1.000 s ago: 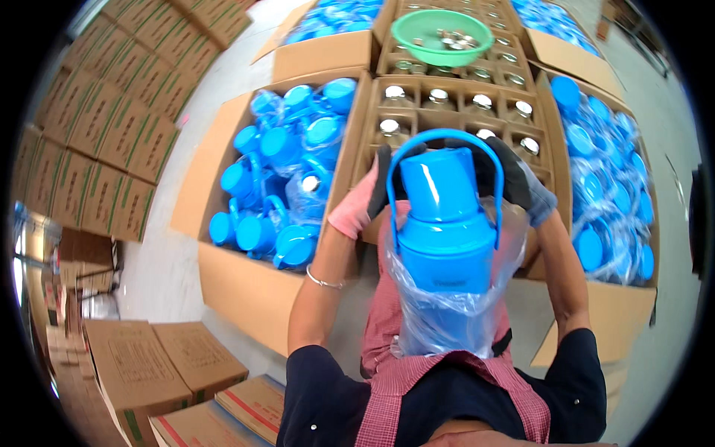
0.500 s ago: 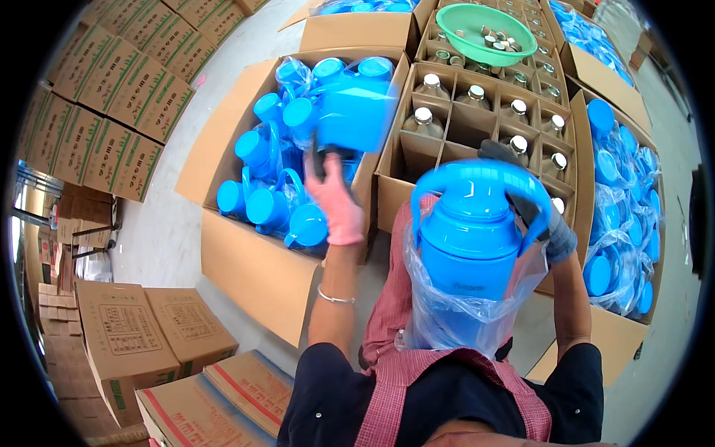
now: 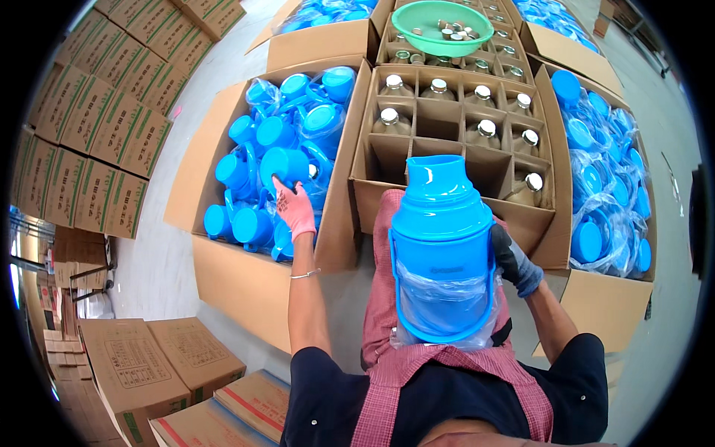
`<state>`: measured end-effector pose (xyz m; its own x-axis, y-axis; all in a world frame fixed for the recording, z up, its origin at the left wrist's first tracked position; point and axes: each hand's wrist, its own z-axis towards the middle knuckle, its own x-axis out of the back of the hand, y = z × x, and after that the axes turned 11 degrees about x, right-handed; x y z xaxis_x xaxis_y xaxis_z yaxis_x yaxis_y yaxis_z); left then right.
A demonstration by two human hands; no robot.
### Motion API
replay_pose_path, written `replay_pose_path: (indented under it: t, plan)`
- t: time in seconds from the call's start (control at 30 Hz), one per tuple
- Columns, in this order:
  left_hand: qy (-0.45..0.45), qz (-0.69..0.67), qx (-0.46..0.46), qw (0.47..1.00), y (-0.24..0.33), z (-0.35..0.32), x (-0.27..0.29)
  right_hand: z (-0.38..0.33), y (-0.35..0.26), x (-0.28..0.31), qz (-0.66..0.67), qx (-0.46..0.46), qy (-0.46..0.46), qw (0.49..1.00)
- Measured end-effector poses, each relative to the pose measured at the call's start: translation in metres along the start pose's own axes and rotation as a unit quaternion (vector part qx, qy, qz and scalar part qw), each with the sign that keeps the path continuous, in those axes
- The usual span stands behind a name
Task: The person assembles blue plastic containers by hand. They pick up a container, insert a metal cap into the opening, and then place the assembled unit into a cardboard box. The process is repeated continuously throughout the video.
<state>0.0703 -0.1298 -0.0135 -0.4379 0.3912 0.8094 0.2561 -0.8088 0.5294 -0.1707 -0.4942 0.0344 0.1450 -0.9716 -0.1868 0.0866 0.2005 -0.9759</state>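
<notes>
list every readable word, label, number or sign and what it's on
Nearest blue container: dark mark, too small to read.
Stacked cartons, left: dark print, too small.
Brown carton, lower left: printed panel, too small.
Red-striped carton: red print, too blurred.
Pink glove: dark print, too small.

Smooth pale-grey floor [image 3: 153, 257], tall stack of brown cardboard cartons with green stripes [image 3: 100, 123] at left, closed brown cardboard boxes [image 3: 130, 361] lower left, bright white light along left edge

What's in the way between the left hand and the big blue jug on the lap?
Seen from above, the left box's right cardboard wall lies between the left hand and the blue jug.
</notes>
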Motion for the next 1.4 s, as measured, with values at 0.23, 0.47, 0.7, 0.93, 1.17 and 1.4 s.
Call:
replay_pose_path:
  t: [0.23,0.47,0.7,0.93,1.17,1.4]
  plan:
    - [-0.213,0.103,-0.083,0.968,-0.013,0.01,-0.013,-0.037,0.018,0.006,-0.192,0.056,-0.062,0.978]
    - [-0.487,-0.361,-0.155,0.78,0.128,-0.052,0.028,-0.049,-0.004,-0.003,-0.064,-0.067,0.001,0.996]
    - [-0.545,-0.406,-0.132,0.721,0.183,-0.123,0.084,0.046,-0.09,-0.037,-0.142,0.169,0.089,0.971]
    - [-0.54,-0.486,-0.004,0.687,0.158,-0.11,0.137,0.086,-0.041,0.044,-0.462,0.258,-0.015,0.848]
    - [-0.43,-0.435,-0.07,0.788,0.15,-0.109,0.106,0.108,-0.053,0.042,-0.252,0.05,0.027,0.966]
    - [-0.444,-0.364,-0.063,0.816,0.158,-0.108,0.112,0.123,-0.081,0.001,-0.334,0.213,-0.033,0.917]
